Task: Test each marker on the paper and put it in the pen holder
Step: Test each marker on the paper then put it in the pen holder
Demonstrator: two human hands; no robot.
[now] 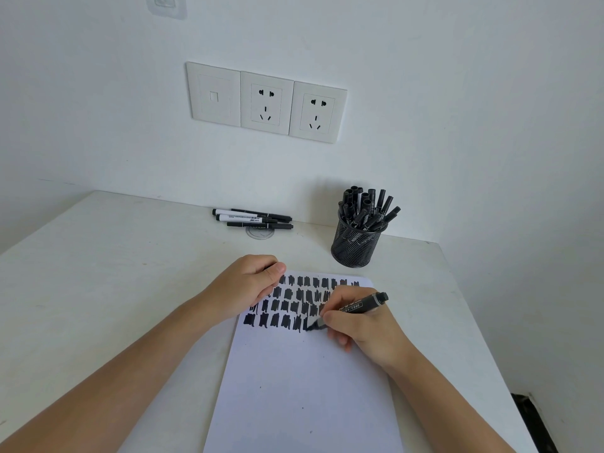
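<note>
Four rows of black swatches [294, 305] fill the top of the paper [304, 387], so by my reckoning most of the testing is done. The right hand [362, 328] grips a black marker [362, 304], its tip on the sheet at the end of the lowest row. The left hand [245, 286] lies curled on the paper's top left corner; a dark sliver shows by the thumb, perhaps a cap, but I cannot tell. The mesh pen holder [356, 246], near the counter's [114, 273] back right, is packed with markers. About four loose markers [253, 219] lie by the back edge, apparently untested. The counter is white, against a white wall with three socket plates [266, 103].
</note>
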